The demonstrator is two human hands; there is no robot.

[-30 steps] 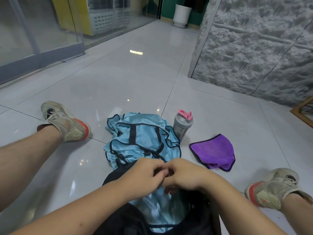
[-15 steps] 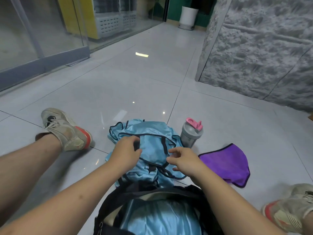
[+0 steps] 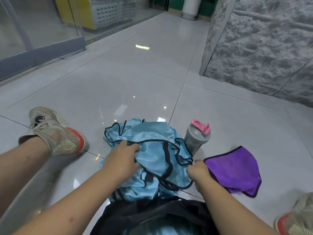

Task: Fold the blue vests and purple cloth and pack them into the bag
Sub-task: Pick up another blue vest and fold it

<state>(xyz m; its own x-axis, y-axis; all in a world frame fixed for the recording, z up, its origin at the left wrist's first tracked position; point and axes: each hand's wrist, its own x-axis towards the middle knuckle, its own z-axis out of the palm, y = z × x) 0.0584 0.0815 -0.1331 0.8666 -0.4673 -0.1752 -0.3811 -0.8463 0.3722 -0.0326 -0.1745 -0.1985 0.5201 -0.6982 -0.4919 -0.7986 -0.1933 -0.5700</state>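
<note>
With your left hand point(image 3: 124, 160) clutching the vest pile point(image 3: 152, 150) on the floor before the bag point(image 3: 152, 212) and your right hand point(image 3: 197, 172) pinching its edge, tangled straps risked dragging several vests up together.

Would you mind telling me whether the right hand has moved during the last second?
Yes. The right hand has moved from over the bag out to the purple cloth, nearer the bottle.

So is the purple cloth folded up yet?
Not neatly. The purple cloth lies loose and rumpled on the floor beside the blue vests, outside the bag; neither hand touches it.
</note>
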